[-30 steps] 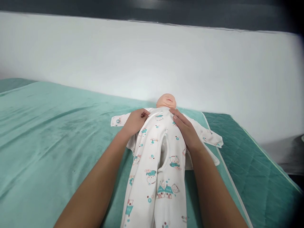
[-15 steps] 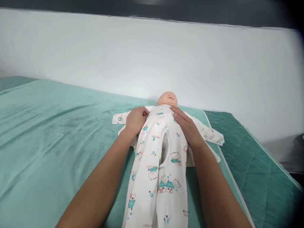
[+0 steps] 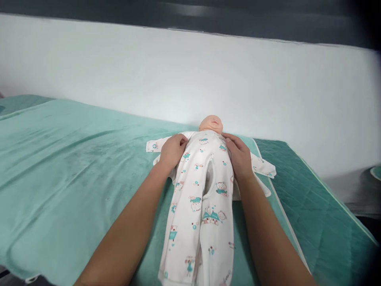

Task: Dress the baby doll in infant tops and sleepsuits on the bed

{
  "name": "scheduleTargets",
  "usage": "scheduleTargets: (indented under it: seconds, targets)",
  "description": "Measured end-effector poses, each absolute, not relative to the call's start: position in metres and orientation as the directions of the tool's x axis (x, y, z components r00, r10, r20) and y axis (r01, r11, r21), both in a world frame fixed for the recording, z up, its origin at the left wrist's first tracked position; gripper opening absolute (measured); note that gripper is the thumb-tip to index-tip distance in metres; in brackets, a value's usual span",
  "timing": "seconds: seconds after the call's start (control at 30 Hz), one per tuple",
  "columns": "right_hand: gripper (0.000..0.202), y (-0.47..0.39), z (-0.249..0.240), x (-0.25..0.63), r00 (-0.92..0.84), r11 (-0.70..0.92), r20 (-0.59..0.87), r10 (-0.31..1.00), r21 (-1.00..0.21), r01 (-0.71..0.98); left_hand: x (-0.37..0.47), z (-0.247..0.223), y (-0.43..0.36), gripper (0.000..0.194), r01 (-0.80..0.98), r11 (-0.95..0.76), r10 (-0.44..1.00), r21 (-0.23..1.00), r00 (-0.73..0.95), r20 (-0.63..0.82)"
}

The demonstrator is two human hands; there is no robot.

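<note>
A baby doll lies on its back with its head toward the wall. White open-crotch baby pants, printed with teal houses and cartoon animals, lie over its front with the legs toward me. Under them spreads a matching white baby top, its sleeves out to both sides. At the upper left edge of the pants, my left hand is closed, thumb and fingers pinched on the fabric. My right hand curls round the upper right edge near the doll's neck; its fingertips are partly hidden.
A light green sheet with wrinkles covers the bed. To the right, a darker green quilted cover shows beyond the sheet's pale edge. A white wall rises right behind the doll's head.
My right hand has gone from lying flat on the pants to curling round their right edge. My left hand stays at the left edge. The view has tilted and shifted slightly.
</note>
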State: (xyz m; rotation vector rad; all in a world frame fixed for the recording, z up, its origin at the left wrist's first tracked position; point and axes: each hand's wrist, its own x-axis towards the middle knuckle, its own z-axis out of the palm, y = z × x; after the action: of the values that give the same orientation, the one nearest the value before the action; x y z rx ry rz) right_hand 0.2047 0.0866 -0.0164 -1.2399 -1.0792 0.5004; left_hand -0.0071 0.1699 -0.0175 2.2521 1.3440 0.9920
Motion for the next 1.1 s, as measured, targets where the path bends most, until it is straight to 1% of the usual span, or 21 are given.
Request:
scheduleTargets:
  seconds: [0.1,0.17,0.23,0.27,0.33,0.43,0.53,0.6,0.7,0.87,0.93,0.97,1.03,1.1]
  targets:
    - [0.03,0.08,-0.03,0.205,0.576,0.322,0.431,0.695,-0.902,0.286,-0.022,-0.025,0.145,0.018,0.707,-0.525,0.839,0.473,0.335,0.429]
    - [0.029,0.067,-0.042,0.206,0.611,0.279,0.438,0.659,-0.897,0.342,-0.036,-0.031,0.123,0.02,0.733,-0.57,0.802,0.371,0.398,0.445]
    - [0.028,0.046,-0.054,0.206,0.592,0.192,0.445,0.672,-0.876,0.442,-0.05,-0.036,0.101,0.022,0.726,-0.619,0.765,0.299,0.474,0.436]
    - [0.027,0.032,-0.059,0.204,0.558,0.145,0.455,0.694,-0.848,0.511,-0.057,-0.038,0.09,0.022,0.714,-0.645,0.745,0.271,0.51,0.43]
    - [0.024,0.002,-0.065,0.199,0.446,0.082,0.489,0.749,-0.738,0.67,-0.067,-0.04,0.071,0.02,0.685,-0.691,0.705,0.232,0.568,0.424]
    - [0.018,-0.038,-0.065,0.188,0.268,0.057,0.521,0.81,-0.526,0.849,-0.076,-0.041,0.05,0.019,0.646,-0.731,0.668,0.219,0.615,0.42]
    - [0.017,-0.063,-0.061,0.177,0.147,0.051,0.473,0.869,-0.381,0.923,-0.079,-0.042,0.043,0.022,0.611,-0.757,0.647,0.232,0.647,0.403]
    - [0.019,-0.07,-0.059,0.174,0.091,0.066,0.438,0.894,-0.329,0.942,-0.079,-0.042,0.043,0.024,0.579,-0.781,0.62,0.233,0.674,0.402]
    - [0.022,-0.069,-0.057,0.173,0.039,0.098,0.425,0.904,-0.294,0.951,-0.076,-0.039,0.045,0.027,0.517,-0.824,0.564,0.231,0.709,0.423]
    - [0.021,-0.056,-0.053,0.18,-0.033,0.117,0.399,0.916,-0.189,0.975,-0.067,-0.032,0.048,0.023,0.436,-0.859,0.511,0.268,0.756,0.409]
    - [0.02,-0.054,-0.052,0.184,-0.065,0.148,0.396,0.916,-0.183,0.972,-0.063,-0.032,0.049,0.023,0.423,-0.852,0.518,0.307,0.763,0.386]
    - [0.021,-0.054,-0.051,0.187,-0.084,0.183,0.405,0.911,-0.214,0.96,-0.061,-0.033,0.049,0.024,0.428,-0.842,0.532,0.328,0.759,0.374]
    - [0.023,-0.057,-0.05,0.193,-0.111,0.272,0.439,0.892,-0.324,0.906,-0.058,-0.034,0.05,0.026,0.454,-0.817,0.567,0.357,0.746,0.349]
    - [0.02,-0.061,-0.05,0.199,-0.114,0.339,0.468,0.876,-0.431,0.837,-0.054,-0.036,0.051,0.025,0.484,-0.809,0.581,0.334,0.745,0.328]
